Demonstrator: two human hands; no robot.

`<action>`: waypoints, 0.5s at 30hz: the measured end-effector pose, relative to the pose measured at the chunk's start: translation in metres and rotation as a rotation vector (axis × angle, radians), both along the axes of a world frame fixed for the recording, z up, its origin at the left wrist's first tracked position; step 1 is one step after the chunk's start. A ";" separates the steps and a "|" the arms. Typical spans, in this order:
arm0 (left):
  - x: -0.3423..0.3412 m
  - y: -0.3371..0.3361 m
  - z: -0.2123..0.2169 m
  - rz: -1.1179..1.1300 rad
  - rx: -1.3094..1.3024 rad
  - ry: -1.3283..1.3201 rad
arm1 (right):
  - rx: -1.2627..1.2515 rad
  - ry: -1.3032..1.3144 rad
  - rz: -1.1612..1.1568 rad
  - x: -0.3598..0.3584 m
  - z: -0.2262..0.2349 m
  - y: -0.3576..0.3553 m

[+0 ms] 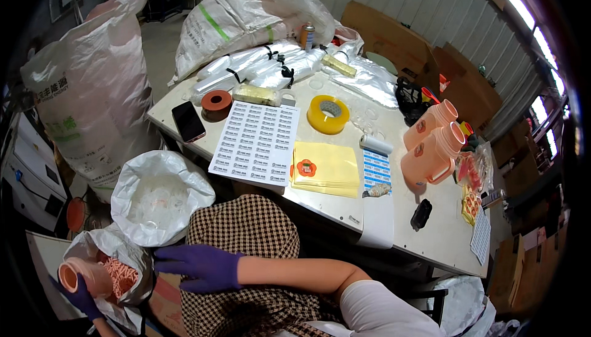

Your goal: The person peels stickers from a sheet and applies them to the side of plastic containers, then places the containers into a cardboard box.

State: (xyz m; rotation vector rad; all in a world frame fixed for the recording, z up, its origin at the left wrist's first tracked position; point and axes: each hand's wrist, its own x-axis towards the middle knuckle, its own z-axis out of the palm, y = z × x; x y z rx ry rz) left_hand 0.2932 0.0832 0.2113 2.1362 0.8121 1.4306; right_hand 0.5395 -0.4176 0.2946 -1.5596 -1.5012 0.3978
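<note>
Gripping pink jug with left hand at near left, lengthwise left-to-right, pointing mouth-first left; holding right hand open.

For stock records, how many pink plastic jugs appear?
3: one jug in the purple-gloved left hand, two jugs on the white table at right; others may be hidden.

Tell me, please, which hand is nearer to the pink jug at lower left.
Left: the left hand holds the pink jug at its mouth; the right hand is apart, to the jug's right.
</note>
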 end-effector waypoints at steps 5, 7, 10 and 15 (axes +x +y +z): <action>-0.032 -0.013 -0.001 -0.027 0.164 0.183 | 0.260 -0.285 -0.439 0.077 0.014 -0.118; -0.057 -0.042 0.006 -0.160 0.321 0.349 | 0.190 -0.435 -0.871 0.131 0.037 -0.178; -0.008 -0.140 -0.011 -0.461 0.079 0.422 | -0.143 -0.630 -1.367 0.222 0.044 -0.319; 0.081 -0.354 0.036 -0.669 -0.153 0.415 | -1.299 -0.201 -1.646 0.305 -0.001 -0.506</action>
